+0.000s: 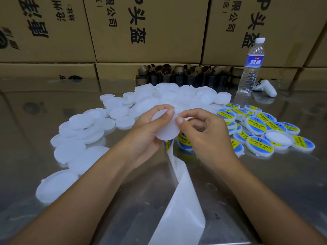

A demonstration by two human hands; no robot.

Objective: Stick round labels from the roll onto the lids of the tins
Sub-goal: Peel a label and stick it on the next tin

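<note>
Currently gripping one blank lid (165, 128) in the left hand (146, 131), thumb lying across the near face, fingers curling behind.

Also pinching that lid at the rim nearest the right hand (203, 133), thumb tip pressing the face, forefinger arching over the edge. Cannot tell whether a label is already sitting under that thumb.

Keeping the roll of labels (184, 141) tucked just below the right palm, printed faces peeping out. Cannot tell whether the lower fingers are clasping it.

Trailing a spent backing strip (182, 200) from beneath both hands, back between the forearms.

Handling, as a judgement:
- Treating the lid as very light, thin, smooth plastic, probably flexing a little under pressure.
- Taking it by the rim, leaving the flat face free for the label.
- Treating a peeled label as flimsy and tacky, lifting it by one edge only.
- Regarding the strip as limp and slick, likely snagging if leaned on.

Also lying about on the steel table (265, 183):
- Heaping of unlabelled lids (85, 131), outward of and beyond the left hand.
- Piling of labelled lids (261, 124), outward of the right hand.
- Standing well beyond the right hand, a water bottle (251, 68).
- Lining up beyond both hands, empty cardboard cores (177, 75) against cartons (150, 29).
</note>
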